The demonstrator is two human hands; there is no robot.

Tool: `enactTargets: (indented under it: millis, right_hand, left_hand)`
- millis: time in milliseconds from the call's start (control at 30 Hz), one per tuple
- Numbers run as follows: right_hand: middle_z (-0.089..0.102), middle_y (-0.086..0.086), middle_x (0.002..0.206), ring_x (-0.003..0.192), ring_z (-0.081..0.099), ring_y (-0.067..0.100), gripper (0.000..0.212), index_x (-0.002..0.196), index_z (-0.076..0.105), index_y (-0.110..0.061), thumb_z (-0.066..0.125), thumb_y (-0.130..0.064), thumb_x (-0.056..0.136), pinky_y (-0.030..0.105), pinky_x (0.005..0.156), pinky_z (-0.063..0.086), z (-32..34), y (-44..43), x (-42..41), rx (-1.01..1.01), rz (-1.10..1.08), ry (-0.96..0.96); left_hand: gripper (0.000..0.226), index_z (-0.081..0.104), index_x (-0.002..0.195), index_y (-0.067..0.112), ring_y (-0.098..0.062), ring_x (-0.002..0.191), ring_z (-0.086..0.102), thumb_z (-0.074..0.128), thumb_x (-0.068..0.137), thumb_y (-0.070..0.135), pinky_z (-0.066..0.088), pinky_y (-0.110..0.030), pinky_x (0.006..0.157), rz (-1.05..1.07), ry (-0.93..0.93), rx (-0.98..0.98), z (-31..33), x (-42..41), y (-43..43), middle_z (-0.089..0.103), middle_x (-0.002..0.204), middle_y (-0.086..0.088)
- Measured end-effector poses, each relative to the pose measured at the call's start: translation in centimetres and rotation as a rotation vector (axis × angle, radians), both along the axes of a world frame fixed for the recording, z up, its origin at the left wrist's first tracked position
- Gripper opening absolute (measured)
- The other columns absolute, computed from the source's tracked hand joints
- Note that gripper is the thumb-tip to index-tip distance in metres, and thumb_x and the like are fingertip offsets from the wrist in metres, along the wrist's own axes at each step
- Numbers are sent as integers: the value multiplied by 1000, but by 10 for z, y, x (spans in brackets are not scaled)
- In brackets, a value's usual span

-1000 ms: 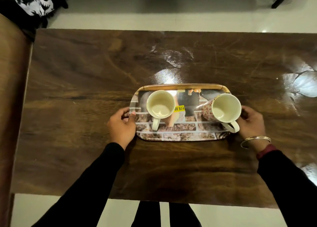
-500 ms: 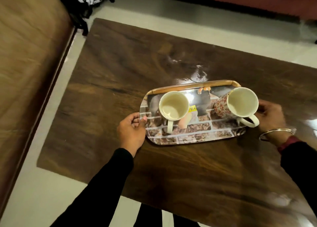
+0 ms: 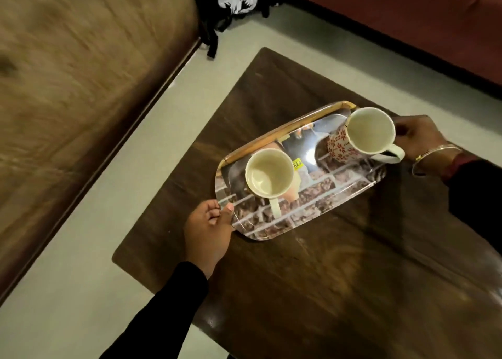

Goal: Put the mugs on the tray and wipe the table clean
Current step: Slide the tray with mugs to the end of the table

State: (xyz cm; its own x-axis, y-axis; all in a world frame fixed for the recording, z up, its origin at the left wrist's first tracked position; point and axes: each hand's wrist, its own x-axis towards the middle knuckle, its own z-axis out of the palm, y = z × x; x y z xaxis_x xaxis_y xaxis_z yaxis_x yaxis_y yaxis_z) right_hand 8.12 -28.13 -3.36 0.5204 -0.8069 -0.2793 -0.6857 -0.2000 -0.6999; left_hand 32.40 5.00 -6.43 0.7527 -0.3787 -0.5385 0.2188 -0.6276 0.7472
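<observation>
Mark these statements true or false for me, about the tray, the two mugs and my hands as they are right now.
1. Both mugs stand on the tray. True.
2. The mug nearest the right hand is plain. False: that floral mug bears a red flower pattern. The plain mug is by the left hand.
3. The left hand grips the tray's end. True: its thumb lies over the rim.
4. One mug lies on its side. False: both are upright, mouths up.
5. A bangle is on the right wrist. True.
</observation>
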Motion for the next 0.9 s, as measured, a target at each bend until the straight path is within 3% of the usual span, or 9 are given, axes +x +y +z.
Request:
enactTargets:
  millis: [33,333,433,500,633,700,767,833,900]
  right_hand:
    - [69,-18,78,60,47,-24,25,110,76,2,79,-1,86,0,59,40,1,-11,20,-3,35,11]
    - [61,-37,54,50,54,-20,35,120,75,-16,79,-4,87,0,51,41,4,-76,158,40,174,185]
    - [61,-36,53,49,55,-19,32,119,75,-16,79,-7,88,15,66,48,-1,-86,188,45,193,215]
    - [59,-37,52,50,55,-18,33,120,76,-13,80,-8,88,23,80,44,-6,-88,205,43,198,228]
    - [60,-37,53,59,58,-9,34,119,75,-18,79,-6,88,30,86,50,-11,-89,225,48,210,243]
    - [60,-37,52,52,56,-15,38,121,71,-22,78,-3,88,22,81,58,-11,-88,231,50,207,216]
    - [57,-37,49,47,53,-20,43,126,66,-19,75,1,90,2,57,46,-7,-82,237,50,204,185]
    - [57,-35,47,45,53,-19,46,129,62,-18,73,4,90,1,49,41,-6,-78,237,69,184,172]
    - [58,-34,48,46,54,-18,38,120,73,-18,73,5,90,5,55,44,-6,-79,236,73,171,182]
  left_hand:
    - [11,69,95,13,-23,82,78,74,93,23,65,-51,77,26,17,-10,-1,6,1,78,86,-10]
    - [19,61,100,4,-18,76,79,72,93,17,66,-47,78,225,201,-113,-13,27,-8,75,85,-11]
    - [17,59,95,8,-17,72,78,73,93,17,66,-47,79,256,229,-138,-18,32,-10,72,81,-9]
    - [18,59,97,6,-15,71,78,73,93,18,66,-45,79,271,238,-138,-18,36,-10,73,83,-10]
    - [22,61,100,5,-11,65,77,75,91,19,65,-37,74,313,255,-127,-16,40,-6,73,81,-7]
    - [20,61,99,8,-12,66,77,76,91,19,64,-30,68,323,263,-125,-14,40,-5,75,81,-7]
    - [17,62,94,12,-15,68,78,76,90,18,62,-24,64,332,260,-130,-12,39,-5,76,81,-8]
    - [16,61,91,13,-16,68,78,77,89,17,62,-23,63,340,248,-137,-11,39,-4,76,81,-10]
    - [17,60,89,18,-17,69,78,77,89,16,61,-22,62,345,245,-144,-10,40,-3,76,82,-10]
